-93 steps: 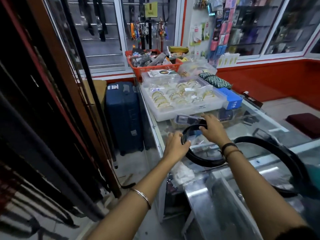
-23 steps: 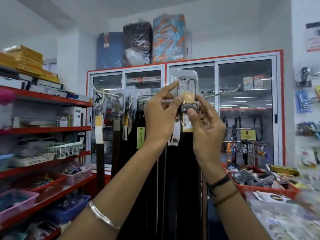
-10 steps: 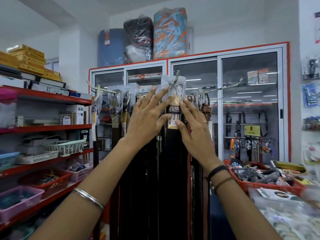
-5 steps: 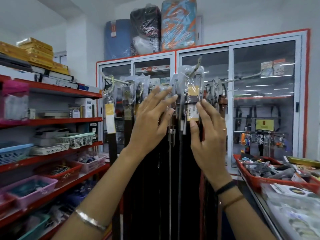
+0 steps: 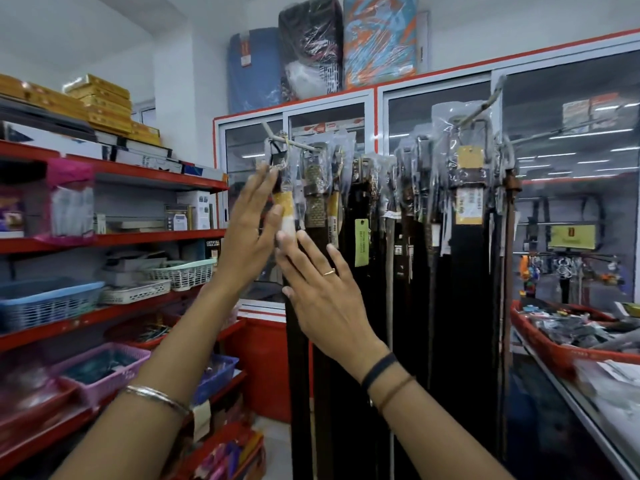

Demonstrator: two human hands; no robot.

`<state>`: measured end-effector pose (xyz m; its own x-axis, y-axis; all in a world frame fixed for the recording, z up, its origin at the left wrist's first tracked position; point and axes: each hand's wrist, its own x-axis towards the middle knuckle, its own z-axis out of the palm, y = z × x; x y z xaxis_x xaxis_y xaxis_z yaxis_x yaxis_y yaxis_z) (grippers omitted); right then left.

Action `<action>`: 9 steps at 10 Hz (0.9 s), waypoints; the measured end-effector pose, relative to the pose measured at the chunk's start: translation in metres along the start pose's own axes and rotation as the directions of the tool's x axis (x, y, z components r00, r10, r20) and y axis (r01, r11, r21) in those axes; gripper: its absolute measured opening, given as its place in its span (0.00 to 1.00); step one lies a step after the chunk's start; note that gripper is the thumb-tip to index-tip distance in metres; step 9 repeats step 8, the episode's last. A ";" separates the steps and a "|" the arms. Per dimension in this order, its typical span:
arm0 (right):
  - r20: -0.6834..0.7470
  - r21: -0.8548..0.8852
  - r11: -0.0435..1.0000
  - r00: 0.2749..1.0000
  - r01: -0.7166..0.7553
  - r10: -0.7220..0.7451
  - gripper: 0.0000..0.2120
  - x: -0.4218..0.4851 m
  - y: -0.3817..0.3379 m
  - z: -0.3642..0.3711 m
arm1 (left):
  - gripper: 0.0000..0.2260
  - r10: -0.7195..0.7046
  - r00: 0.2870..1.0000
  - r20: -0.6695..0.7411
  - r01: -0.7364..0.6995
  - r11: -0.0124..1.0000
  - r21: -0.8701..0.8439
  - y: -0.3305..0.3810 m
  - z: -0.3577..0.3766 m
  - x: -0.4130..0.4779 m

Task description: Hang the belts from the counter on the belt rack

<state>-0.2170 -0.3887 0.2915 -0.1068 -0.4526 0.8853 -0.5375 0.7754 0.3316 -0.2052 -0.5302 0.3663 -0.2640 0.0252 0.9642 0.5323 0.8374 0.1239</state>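
Several dark belts hang by plastic-wrapped buckles from the metal pegs of the belt rack (image 5: pixel 483 105). A wide black belt (image 5: pixel 467 271) with a yellow tag hangs on the right peg. My left hand (image 5: pixel 247 237) is raised, fingers spread, beside the leftmost belt (image 5: pixel 287 209) with an orange tag. My right hand (image 5: pixel 322 296) is open just below and right of it, fingertips near that tag. Neither hand holds anything.
Red shelves (image 5: pixel 114 239) with baskets and boxes line the left side. A glass-door cabinet (image 5: pixel 377 98) stands behind the rack, wrapped suitcases on top. A red basket (image 5: pixel 561 351) of goods sits on the glass counter (image 5: pixel 595 420) at right.
Both hands let go of the wide black belt, which now hangs on the right peg. They and my view have shifted left toward the leftmost belt.
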 end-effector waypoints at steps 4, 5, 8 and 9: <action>0.026 -0.127 0.987 0.994 -0.099 0.103 0.29 0.003 0.027 0.040 | 0.23 0.144 0.986 0.090 -0.148 0.988 0.037 -0.023 0.039 0.023; 0.046 -0.169 0.979 0.991 -0.113 0.122 0.35 0.001 0.031 0.046 | 0.23 0.122 0.989 0.081 -0.125 0.992 0.025 -0.026 0.046 0.022; 0.045 0.039 0.995 0.995 -0.095 0.093 0.26 -0.019 0.033 0.023 | 0.27 0.057 0.993 0.100 -0.068 0.992 0.109 -0.014 0.048 -0.005; 0.045 0.039 0.995 0.995 -0.095 0.093 0.26 -0.019 0.033 0.023 | 0.27 0.057 0.993 0.100 -0.068 0.992 0.109 -0.014 0.048 -0.005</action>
